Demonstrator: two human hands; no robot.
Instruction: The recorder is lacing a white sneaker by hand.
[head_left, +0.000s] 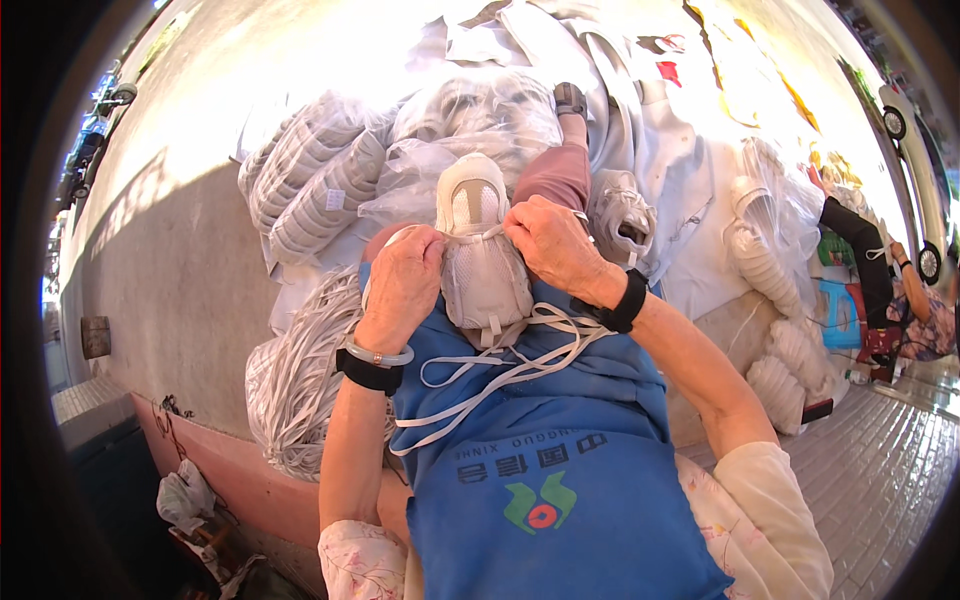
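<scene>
A pale shoe upper point(485, 275) rests on my lap, toe pointing away. A white shoelace point(470, 238) crosses its front. My left hand point(408, 268) pinches the lace at the left side of the upper. At the right side my right hand point(556, 243) is closed in a pinch on the lace too, its knuckles up. Loose white laces point(485, 400) trail over the blue apron point(560, 430) below the heel. Beyond my right hand lies another grey-white shoe upper point(622, 215). The fingertips of both hands are partly hidden.
To the left lies a large bundle of white laces point(305, 385). Stacked shoe uppers point(310, 180) and a clear plastic bag point(470, 110) of uppers lie ahead. More bagged uppers point(765, 240) stand right, near a blue stool point(840, 318) and a seated person point(925, 315).
</scene>
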